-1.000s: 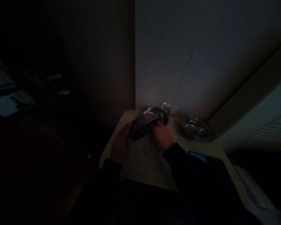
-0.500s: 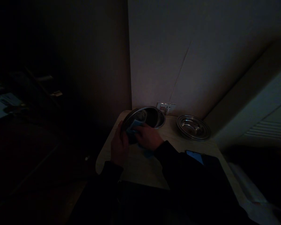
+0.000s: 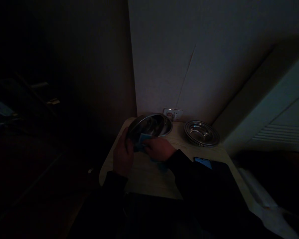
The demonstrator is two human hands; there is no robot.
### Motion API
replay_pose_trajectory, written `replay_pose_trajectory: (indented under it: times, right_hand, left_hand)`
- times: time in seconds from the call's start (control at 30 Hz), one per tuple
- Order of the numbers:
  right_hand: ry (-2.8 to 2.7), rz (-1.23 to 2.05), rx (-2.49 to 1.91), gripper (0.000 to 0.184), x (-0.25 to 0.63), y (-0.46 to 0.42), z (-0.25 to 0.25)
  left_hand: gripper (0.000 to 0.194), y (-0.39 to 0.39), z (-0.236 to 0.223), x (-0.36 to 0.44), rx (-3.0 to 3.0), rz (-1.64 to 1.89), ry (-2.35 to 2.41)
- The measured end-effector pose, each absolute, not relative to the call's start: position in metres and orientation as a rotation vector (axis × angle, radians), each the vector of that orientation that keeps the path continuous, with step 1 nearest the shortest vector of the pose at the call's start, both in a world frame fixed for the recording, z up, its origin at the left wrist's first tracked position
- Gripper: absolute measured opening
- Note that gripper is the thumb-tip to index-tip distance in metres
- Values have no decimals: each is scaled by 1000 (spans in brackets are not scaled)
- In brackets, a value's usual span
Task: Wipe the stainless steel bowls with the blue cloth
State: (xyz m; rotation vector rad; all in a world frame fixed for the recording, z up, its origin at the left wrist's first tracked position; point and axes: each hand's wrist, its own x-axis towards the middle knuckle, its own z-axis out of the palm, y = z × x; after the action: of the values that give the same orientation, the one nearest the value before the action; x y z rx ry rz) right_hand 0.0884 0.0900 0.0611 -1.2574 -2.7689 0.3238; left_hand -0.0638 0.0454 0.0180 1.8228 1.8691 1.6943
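One pale, wood-grained table with rounded corners [image 3: 149, 182] bears one stack of round, silvery metal dishes [image 3: 201, 133], too dim to count; one round, shiny metal bowl [image 3: 146, 126] tilts above the table, its rim gripped by the left hand [image 3: 123, 154], with one silvery metal dish [image 3: 168, 125] behind; the right hand [image 3: 160, 148] clutches one blue cloth [image 3: 145, 136] at the bowl; one lit phone [image 3: 203, 162] lies right.

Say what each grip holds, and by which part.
Left grip: tilted metal bowl, by its left edge. Right grip: blue cloth, exact spot too dark to tell.
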Motion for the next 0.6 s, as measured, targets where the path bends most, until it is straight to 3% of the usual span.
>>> replay_pose_trajectory:
  times: [0.2,0.37,0.5,0.6]
  right_hand:
    - [-2526,238,-1506,37,102,93,60]
    - [-2630,593,-1157,31,99,79,56]
    - [-2165,680,-1216,35,140,72,55]
    - [-1746,547,-1483,39,171,66,41]
  left_hand:
    - [43,44,18,-58,1831,1702,1831]
    - [43,45,18,-56,1662,1746,1931]
    - [41,46,19,-71,1353,1927,1987]
    - [38,48,22,-73,1239,2031,1794]
